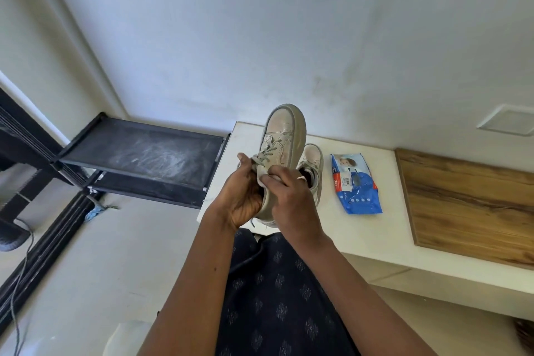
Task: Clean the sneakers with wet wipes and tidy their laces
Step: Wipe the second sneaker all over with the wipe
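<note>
A pale beige sneaker (284,136) is held up in front of me, toe pointing away, above the white ledge (225,176). My left hand (242,196) grips its heel and left side. My right hand (291,202) is closed on the tongue and lace area near the shoe's opening. The grey laces (267,152) cross the upper; one end hangs below the heel. The second sneaker (312,165) stands on the ledge just behind and right, partly hidden. A blue pack of wet wipes (355,185) lies flat on the ledge, to the right of the shoes.
A wooden board (468,205) covers the ledge's right part. A black shelf rack (144,153) stands left of the ledge against the wall. A cable (23,269) trails on the floor at far left. My patterned dark clothing (277,298) fills the bottom centre.
</note>
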Demonstrator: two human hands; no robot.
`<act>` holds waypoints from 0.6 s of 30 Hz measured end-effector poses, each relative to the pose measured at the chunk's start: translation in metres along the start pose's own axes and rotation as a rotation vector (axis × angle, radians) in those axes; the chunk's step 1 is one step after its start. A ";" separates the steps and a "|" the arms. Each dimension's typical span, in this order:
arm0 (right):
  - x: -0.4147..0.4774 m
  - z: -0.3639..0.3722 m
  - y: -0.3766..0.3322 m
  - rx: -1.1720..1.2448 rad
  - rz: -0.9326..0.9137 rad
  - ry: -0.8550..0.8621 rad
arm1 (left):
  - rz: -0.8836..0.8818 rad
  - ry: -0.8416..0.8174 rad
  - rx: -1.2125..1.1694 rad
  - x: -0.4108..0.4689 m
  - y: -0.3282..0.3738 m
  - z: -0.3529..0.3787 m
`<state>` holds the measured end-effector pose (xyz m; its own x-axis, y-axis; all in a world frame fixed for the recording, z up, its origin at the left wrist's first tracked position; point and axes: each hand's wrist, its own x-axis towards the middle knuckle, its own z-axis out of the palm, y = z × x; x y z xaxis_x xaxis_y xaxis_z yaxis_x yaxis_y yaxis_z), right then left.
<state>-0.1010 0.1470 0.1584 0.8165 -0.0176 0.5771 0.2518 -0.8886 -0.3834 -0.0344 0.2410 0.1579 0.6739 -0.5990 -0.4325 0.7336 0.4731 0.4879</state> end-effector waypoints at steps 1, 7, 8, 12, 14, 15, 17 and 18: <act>0.001 0.000 -0.001 0.002 -0.007 -0.001 | 0.001 -0.005 0.008 -0.001 -0.001 0.000; 0.018 -0.006 0.000 -0.018 -0.033 -0.038 | 0.033 -0.008 -0.009 -0.010 -0.005 0.001; 0.017 -0.007 -0.001 -0.011 -0.032 -0.046 | 0.035 -0.001 -0.006 -0.011 -0.004 0.001; 0.000 -0.004 0.004 0.028 -0.036 -0.035 | 0.004 -0.022 -0.023 -0.017 0.000 0.002; -0.001 -0.003 0.006 0.025 -0.041 -0.020 | -0.006 -0.034 -0.018 -0.019 0.001 0.004; 0.002 -0.003 0.005 0.015 -0.043 -0.007 | -0.011 -0.036 -0.009 -0.020 0.001 0.004; 0.010 -0.003 0.000 -0.003 -0.046 0.003 | -0.008 -0.032 0.009 -0.021 0.001 0.005; 0.013 -0.003 -0.002 -0.006 -0.051 -0.002 | 0.001 -0.029 0.009 -0.021 0.002 0.006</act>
<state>-0.0924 0.1469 0.1689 0.8035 0.0288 0.5946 0.2901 -0.8911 -0.3489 -0.0482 0.2508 0.1722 0.6718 -0.6172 -0.4095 0.7319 0.4680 0.4954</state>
